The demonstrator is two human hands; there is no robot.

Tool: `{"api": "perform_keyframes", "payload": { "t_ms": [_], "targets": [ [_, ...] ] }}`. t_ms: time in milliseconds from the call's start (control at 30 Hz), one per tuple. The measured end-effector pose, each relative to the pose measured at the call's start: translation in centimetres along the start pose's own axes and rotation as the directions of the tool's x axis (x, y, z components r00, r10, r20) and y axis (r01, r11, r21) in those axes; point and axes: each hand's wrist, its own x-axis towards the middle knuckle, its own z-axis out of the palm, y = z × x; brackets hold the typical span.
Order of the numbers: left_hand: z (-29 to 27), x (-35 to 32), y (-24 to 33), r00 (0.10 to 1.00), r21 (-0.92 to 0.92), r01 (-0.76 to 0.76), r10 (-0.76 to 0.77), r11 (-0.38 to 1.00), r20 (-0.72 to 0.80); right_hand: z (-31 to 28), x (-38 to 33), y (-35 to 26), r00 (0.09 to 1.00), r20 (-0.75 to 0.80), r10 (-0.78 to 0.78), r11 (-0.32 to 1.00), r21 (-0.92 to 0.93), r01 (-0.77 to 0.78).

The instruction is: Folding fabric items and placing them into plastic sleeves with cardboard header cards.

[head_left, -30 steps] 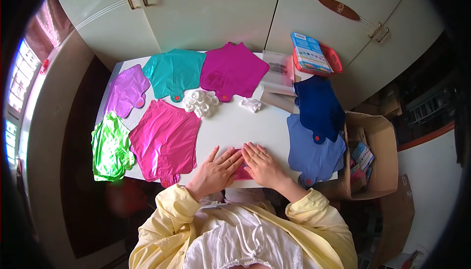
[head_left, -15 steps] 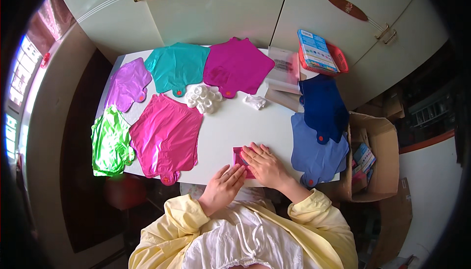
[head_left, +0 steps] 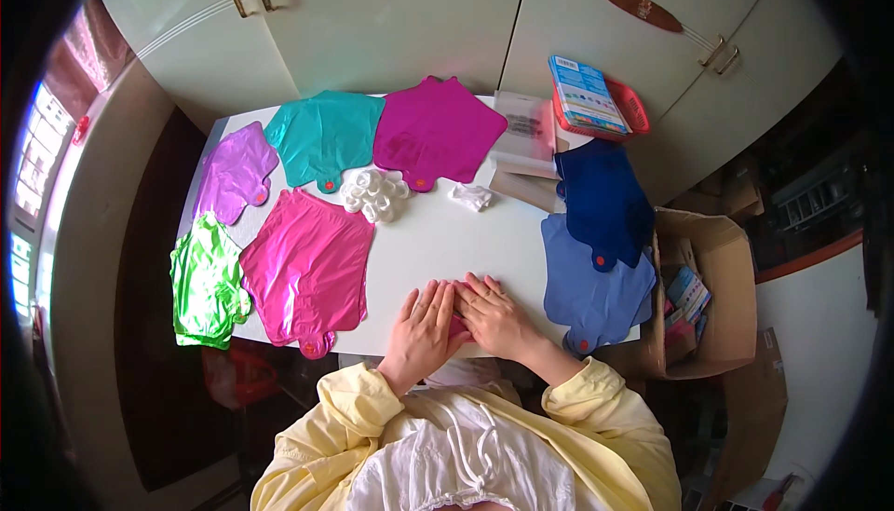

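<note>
Both of my hands lie flat side by side near the front edge of the white table (head_left: 456, 248). My left hand (head_left: 422, 329) has its fingers stretched out over a small folded piece of pink foil (head_left: 457, 327). My right hand (head_left: 501, 320) rests on the same piece, fingers extended, the tips of the two hands almost meeting. Only a sliver of the pink foil shows between them; the rest is covered. To the left a large flat pink foil sheet (head_left: 307, 269) with a round tab is spread out. A crumpled white bundle (head_left: 470, 197) sits beyond my hands.
Flat foil sheets, green (head_left: 207, 283), lilac (head_left: 233, 171), teal (head_left: 326, 136) and magenta (head_left: 438, 131), line the left and back. White ribbon rolls (head_left: 374, 196) cluster mid-table. Right are dark blue (head_left: 607, 199) and lighter blue (head_left: 596, 292) sheets, a red basket (head_left: 633, 106) and a cardboard box (head_left: 731, 297).
My left hand has slid forward and flattened over the folded pink foil, close beside the right hand. Much more of the foil is now covered. The whole view has shifted slightly.
</note>
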Motion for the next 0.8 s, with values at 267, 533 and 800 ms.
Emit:
{"api": "perform_keyframes", "payload": {
  "t_ms": [267, 533, 800],
  "targets": [
    [0.2, 0.1, 0.1, 0.999, 0.084, -0.053, 0.054, 0.995, -0.001, 0.0, -0.4, -0.2, 0.996, -0.026, 0.082, 0.995, -0.049, -0.083],
    [-0.5, 0.4, 0.3, 0.997, 0.084, -0.065, 0.061, 0.994, 0.043, -0.3, -0.6, 0.0, 0.997, -0.022, 0.077, 0.996, -0.044, -0.078],
    [-4.7, 8.2, -1.6, 0.954, 0.113, -0.271, 0.252, 0.956, 0.163, -0.8, -0.5, -0.7, 0.998, 0.019, 0.065, 0.993, -0.104, -0.063]
  ]
}}
